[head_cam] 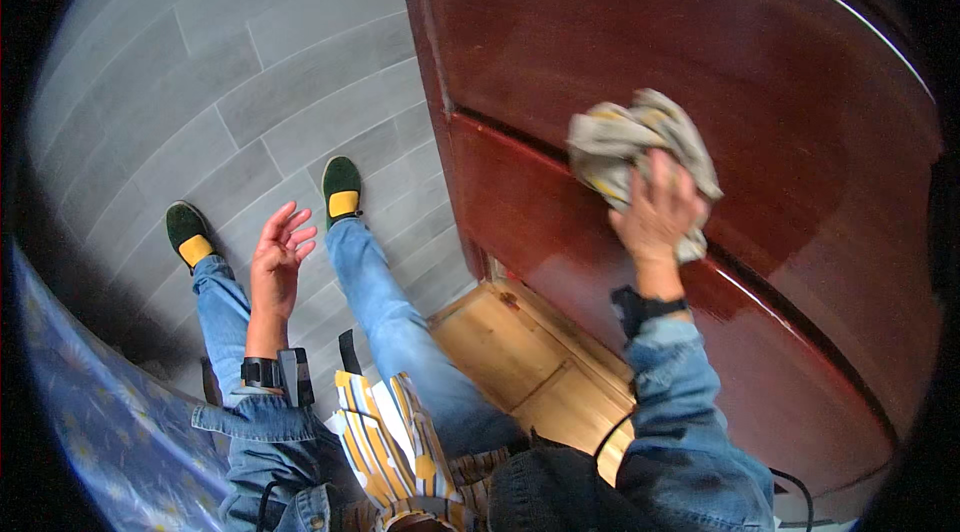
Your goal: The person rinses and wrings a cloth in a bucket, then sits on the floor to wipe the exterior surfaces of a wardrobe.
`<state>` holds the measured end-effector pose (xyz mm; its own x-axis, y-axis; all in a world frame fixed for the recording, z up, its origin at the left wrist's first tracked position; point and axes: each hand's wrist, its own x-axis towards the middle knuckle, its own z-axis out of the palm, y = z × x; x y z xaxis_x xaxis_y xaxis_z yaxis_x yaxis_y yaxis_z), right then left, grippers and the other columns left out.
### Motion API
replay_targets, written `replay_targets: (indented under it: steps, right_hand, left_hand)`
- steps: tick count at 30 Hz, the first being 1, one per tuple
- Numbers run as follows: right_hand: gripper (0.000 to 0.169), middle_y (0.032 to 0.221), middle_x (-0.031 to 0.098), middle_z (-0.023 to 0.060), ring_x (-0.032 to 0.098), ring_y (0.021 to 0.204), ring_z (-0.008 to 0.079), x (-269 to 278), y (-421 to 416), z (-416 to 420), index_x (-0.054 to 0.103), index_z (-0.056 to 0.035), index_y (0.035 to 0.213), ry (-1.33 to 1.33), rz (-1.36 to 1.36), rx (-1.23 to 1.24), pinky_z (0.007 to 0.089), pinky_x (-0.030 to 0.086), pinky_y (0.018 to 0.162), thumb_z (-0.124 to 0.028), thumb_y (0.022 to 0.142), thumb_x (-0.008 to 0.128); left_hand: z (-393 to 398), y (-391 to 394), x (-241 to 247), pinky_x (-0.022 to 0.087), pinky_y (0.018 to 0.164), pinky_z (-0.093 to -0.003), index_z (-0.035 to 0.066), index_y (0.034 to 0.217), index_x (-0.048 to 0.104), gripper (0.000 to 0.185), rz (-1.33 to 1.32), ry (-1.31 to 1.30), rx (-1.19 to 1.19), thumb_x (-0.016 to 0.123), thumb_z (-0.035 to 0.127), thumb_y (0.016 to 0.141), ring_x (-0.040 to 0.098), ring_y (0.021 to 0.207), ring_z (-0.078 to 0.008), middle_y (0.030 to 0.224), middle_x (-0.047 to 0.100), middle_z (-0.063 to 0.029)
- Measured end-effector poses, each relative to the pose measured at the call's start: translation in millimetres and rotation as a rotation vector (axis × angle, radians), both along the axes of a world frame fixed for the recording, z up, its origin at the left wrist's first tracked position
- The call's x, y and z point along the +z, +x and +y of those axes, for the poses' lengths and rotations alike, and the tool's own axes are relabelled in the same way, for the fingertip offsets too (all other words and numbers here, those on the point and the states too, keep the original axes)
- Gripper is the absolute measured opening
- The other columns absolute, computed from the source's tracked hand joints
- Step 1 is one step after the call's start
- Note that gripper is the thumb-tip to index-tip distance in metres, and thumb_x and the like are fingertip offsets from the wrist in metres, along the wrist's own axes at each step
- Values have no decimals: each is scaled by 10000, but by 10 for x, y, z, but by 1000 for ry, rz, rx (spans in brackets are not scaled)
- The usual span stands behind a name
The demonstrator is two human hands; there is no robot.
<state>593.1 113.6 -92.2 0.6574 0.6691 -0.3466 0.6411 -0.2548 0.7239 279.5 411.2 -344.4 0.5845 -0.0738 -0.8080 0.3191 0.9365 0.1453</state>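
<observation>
My right hand [664,209] holds a bunched beige cloth [637,131] with yellowish patches against a glossy dark red wooden panel [637,29]. The cloth lies over a dark groove [517,134] that crosses the panel, and the hand looks slightly blurred. Around it, some of the red surface has a darker, shinier look. My left hand [279,262] is held in the air over the floor, its fingers apart and bent a little, holding nothing. Black straps with devices circle both wrists.
Grey plank-pattern tiles [315,52] cover the floor, where my green shoes [342,187] stand. Light-brown wood [502,344] lies between my leg and the red panel. A blue flowered fabric or cover [97,412] borders the lower left. Black cables [799,491] run near my right arm.
</observation>
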Motion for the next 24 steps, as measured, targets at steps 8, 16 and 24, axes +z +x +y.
replay_targets:
  steps: [8, 16, 24]
  right_hand:
    - [228, 1358, 446, 17, 405, 1210, 264, -2557, 171, 412, 677, -131, 976, 6, 351, 75, 451, 314, 978, -174, 803, 535]
    - [419, 1196, 583, 33, 535, 1057, 294, -1411, -23, 1293, 641, -91, 856, 426, 495, -109, 415, 432, 823, -10, 456, 735]
    - [680, 1473, 306, 171, 356, 1306, 347, 2071, 304, 1505, 531, -78, 1274, 72, -429, 305, 484, 335, 1057, -50, 612, 686]
  left_hand:
    - [-129, 24, -77, 438, 924, -325, 60, 1357, 412, 624, -53, -21, 62, 474, 123, 739, 565, 1056, -193, 1297, 509, -127]
    - [300, -81, 139, 434, 926, -330, 60, 1341, 428, 632, -34, 22, 118, 451, 84, 709, 567, 1047, -196, 1285, 514, -130]
    - [580, 60, 215, 451, 912, -326, 53, 1322, 443, 670, -40, -70, 199, 441, 27, 653, 570, 1045, -208, 1274, 518, -131]
